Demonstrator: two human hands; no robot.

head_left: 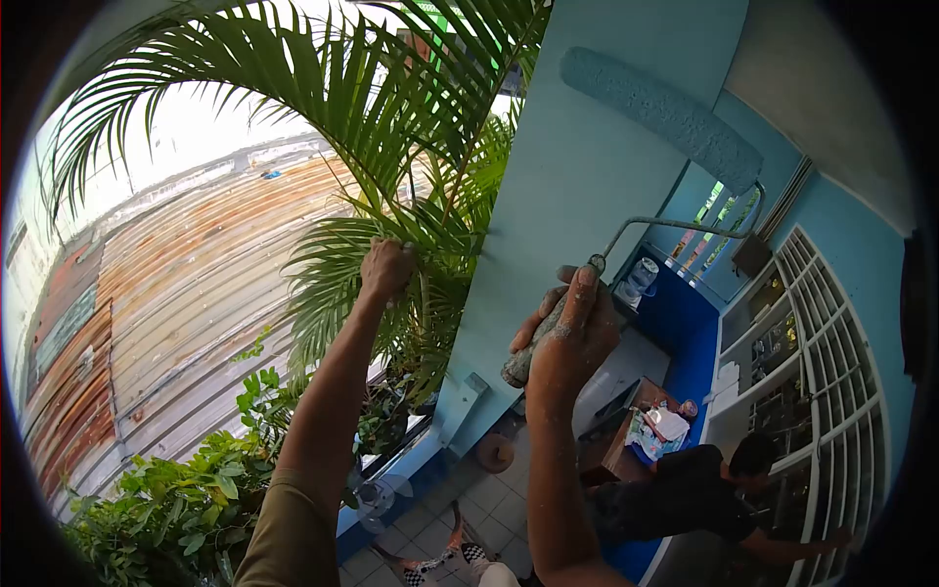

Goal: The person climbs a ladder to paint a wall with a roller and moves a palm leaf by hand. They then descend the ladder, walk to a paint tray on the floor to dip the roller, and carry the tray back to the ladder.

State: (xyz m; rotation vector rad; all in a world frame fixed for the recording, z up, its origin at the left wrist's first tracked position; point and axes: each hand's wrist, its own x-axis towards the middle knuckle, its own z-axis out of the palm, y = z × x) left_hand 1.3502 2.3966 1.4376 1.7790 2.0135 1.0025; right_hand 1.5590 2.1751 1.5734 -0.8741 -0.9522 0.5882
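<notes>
My right hand (577, 338) is wrapped around the paint-crusted handle of a paint roller (655, 108), raised in front of the pillar. Its fluffy sleeve is coated in light blue paint, and the bent metal frame runs from the sleeve's right end down to the handle. Further left, my stretched-out left hand (388, 269) is closed among the leaves of a potted palm (333, 254), on a frond. The fronds partly hide its fingers. Between my two hands rises the light blue pillar (533, 186), close behind the roller.
Leafy plants (186, 499) and a rusty corrugated roof (205, 284) lie to the left. At lower right, a person in dark clothes (675, 494) reaches toward a white window grille (836, 362). Cloths sit on a wooden table (616, 455). A round brown pot (495, 452) stands on the tiled floor.
</notes>
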